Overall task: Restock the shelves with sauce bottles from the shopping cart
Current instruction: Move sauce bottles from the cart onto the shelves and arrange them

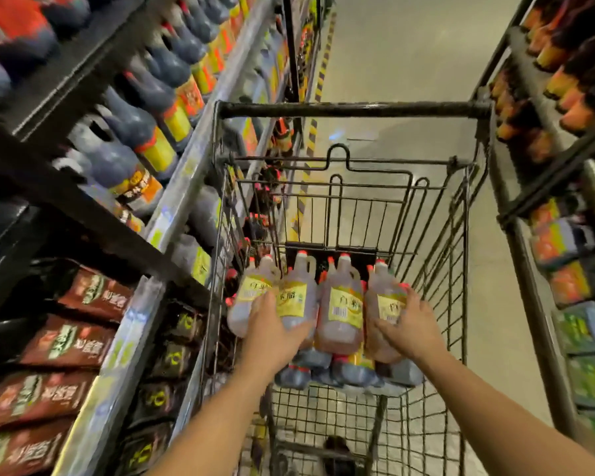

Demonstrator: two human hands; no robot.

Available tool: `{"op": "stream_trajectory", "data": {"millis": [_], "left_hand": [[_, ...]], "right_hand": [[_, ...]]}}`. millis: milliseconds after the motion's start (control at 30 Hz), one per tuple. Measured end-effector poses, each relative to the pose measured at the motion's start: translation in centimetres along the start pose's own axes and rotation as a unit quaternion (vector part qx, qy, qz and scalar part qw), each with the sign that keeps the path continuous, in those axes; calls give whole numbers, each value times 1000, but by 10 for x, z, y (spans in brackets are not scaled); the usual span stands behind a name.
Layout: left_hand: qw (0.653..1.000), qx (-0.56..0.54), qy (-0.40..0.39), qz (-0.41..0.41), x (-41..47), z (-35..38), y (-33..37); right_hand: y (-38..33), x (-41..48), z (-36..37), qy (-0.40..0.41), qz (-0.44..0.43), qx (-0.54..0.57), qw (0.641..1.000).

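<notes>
Hands are both down in cart (464, 252). L hand (272, 333) grips 2nd pale bottle (299, 290) from left. R hand (414, 333) grips rightmost pale bottle (380, 290), my fingers curled round it.

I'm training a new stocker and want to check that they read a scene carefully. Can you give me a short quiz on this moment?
1. True or false: the left hand holds nothing.
2. What lies under the pale jugs in the shopping cart? A) dark bottles B) cardboard boxes C) only bare wire
3. Fill in: the right hand grips the ____most pale jug in the row.

Key: 1 false, it grips a pale jug; 2 A; 3 right.
</notes>
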State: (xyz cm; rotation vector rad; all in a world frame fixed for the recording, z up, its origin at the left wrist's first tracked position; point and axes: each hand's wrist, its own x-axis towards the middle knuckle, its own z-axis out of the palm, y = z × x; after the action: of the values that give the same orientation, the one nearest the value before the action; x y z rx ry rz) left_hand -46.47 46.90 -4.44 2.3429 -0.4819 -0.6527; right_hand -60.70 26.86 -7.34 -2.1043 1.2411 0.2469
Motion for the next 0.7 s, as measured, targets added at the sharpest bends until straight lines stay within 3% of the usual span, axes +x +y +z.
{"op": "stream_trajectory", "data": {"millis": [267,433,567,700], "left_hand": [[987,139,-60,-52,79,48,-6],[963,219,-100,-117,105,56,-9],[949,219,-122,-189,116,55,-6],[951,220,-95,-195,111,57,-3]], "right_hand": [[23,53,29,-79,101,64,990],[26,64,34,-59,102,90,989],[23,63,34,-52,106,87,989],[20,57,32,-33,116,96,988]]}}
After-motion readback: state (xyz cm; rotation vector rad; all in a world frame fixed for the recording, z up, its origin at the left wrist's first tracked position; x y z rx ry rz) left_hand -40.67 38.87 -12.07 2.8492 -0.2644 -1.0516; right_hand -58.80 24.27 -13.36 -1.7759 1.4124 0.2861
